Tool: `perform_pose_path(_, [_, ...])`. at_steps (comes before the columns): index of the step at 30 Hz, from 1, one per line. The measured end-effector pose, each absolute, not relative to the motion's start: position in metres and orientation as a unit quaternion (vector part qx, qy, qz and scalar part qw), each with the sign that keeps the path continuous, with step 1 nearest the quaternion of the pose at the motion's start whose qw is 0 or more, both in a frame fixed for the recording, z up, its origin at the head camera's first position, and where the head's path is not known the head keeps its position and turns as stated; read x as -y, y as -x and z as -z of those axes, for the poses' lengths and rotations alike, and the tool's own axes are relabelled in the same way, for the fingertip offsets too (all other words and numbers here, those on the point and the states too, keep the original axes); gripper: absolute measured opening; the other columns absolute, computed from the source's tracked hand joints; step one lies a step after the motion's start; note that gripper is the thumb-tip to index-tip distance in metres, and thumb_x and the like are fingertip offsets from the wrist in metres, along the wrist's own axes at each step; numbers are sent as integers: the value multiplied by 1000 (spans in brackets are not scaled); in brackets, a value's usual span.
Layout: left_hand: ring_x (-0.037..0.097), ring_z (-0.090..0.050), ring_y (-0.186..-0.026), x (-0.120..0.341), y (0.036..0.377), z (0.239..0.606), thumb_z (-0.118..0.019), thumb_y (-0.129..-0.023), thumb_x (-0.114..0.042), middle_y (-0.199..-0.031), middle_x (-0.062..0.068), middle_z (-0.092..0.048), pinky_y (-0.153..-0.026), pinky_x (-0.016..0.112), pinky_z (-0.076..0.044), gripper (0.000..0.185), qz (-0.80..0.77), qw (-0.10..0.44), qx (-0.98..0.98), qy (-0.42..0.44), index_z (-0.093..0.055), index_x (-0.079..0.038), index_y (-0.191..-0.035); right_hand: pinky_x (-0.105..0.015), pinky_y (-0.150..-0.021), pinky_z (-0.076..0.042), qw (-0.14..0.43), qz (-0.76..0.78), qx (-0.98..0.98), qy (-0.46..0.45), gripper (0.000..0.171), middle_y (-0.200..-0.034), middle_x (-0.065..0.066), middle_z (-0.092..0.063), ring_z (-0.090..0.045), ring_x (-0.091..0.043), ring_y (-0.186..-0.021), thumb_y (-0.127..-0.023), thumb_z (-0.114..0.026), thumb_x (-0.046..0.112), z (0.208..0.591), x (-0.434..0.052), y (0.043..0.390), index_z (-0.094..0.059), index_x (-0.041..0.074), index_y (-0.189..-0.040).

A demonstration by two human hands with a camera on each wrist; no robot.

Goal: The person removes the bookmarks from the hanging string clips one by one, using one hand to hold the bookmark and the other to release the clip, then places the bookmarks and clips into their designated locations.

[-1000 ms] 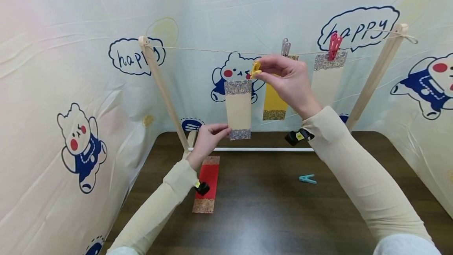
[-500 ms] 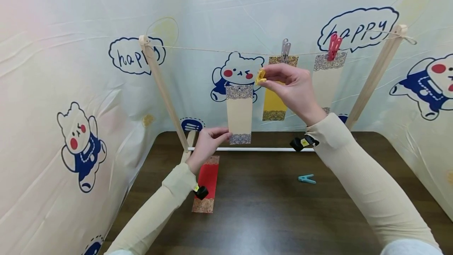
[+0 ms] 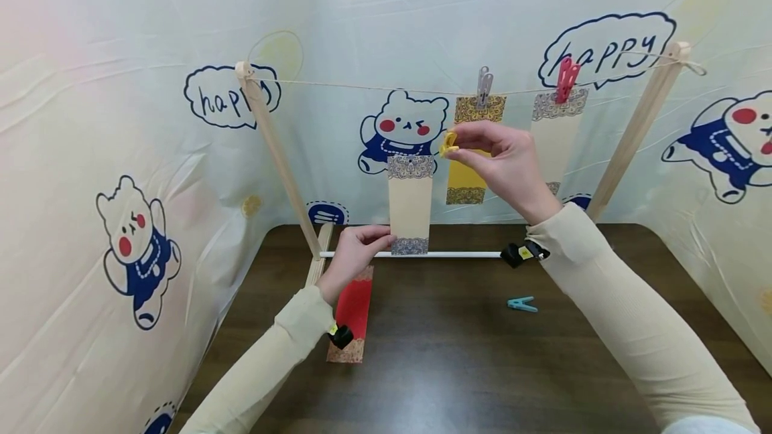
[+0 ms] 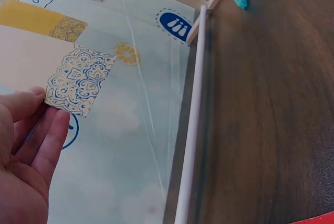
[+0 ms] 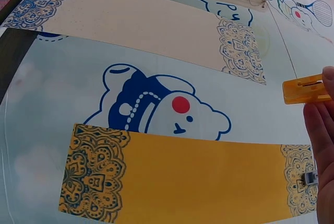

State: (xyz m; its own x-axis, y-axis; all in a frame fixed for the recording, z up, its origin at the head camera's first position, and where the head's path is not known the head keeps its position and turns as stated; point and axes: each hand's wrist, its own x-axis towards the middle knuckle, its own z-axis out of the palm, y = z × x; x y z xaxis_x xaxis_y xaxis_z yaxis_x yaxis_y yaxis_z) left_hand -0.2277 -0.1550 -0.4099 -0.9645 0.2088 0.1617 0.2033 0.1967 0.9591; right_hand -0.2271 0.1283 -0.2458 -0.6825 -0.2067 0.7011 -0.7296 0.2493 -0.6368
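My left hand (image 3: 356, 246) pinches the bottom corner of a cream paper strip (image 3: 410, 203) with blue patterned ends and holds it upright below the string (image 3: 362, 86); the left wrist view shows its fingers (image 4: 31, 125) on the strip's patterned end (image 4: 79, 80). My right hand (image 3: 500, 159) pinches a yellow clothespin (image 3: 448, 143) beside the strip's top right corner, also seen as the clothespin (image 5: 307, 91) in the right wrist view. The strip (image 5: 141, 25) hangs free of the string.
A yellow strip (image 3: 473, 153) hangs under a grey clip (image 3: 484, 86), another cream strip (image 3: 555, 132) under a red clip (image 3: 565, 79). Wooden posts (image 3: 277, 153) and a white rod (image 3: 446, 254) frame the rack. A red strip (image 3: 352, 313) and a teal clothespin (image 3: 522, 304) lie on the dark table (image 3: 458, 367).
Both hands have come down: the cream strip and the yellow clothespin sit lower, farther below the string, and the clothespin has moved slightly right of the strip's top.
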Motion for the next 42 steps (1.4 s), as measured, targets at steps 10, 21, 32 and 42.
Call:
perform_pose_path(10, [22, -77, -97, 157, 219, 414, -76, -96, -11, -115, 10, -78, -92, 32, -60, 24, -603, 9, -788, -123, -79, -7, -120, -21, -86, -59, 243, -526, 751, -316, 25, -112, -15, -76, -74, -5, -94, -90, -77, -6, 258, -135, 221, -74, -4, -115])
perform_pose_path(21, [23, -70, -71, 161, 210, 422, -76, -97, -16, -109, 10, -79, -50, 24, -48, 23, -599, 26, -792, -112, -79, -9, -119, -21, -87, -59, 228, -536, 751, -310, 26, -111, -17, -76, -73, -8, -95, -90, -76, -7, 267, -142, 215, -73, -4, -116])
perform_pose_path(32, [27, -77, -95, 163, 205, 430, -77, -96, -14, -111, 9, -78, -83, 27, -61, 23, -594, 31, -796, -110, -80, -9, -118, -19, -87, -58, 215, -532, 759, -307, 28, -112, -15, -77, -73, -9, -98, -90, -78, -5, 278, -149, 209, -74, -1, -117])
perform_pose_path(42, [28, -77, -93, 164, 199, 433, -75, -97, -10, -110, 13, -78, -95, 39, -60, 23, -605, 39, -785, -126, -78, -3, -118, -20, -91, -57, 209, -528, 762, -311, 29, -114, -14, -76, -73, -9, -100, -90, -77, -5, 291, -155, 207, -74, 0, -119])
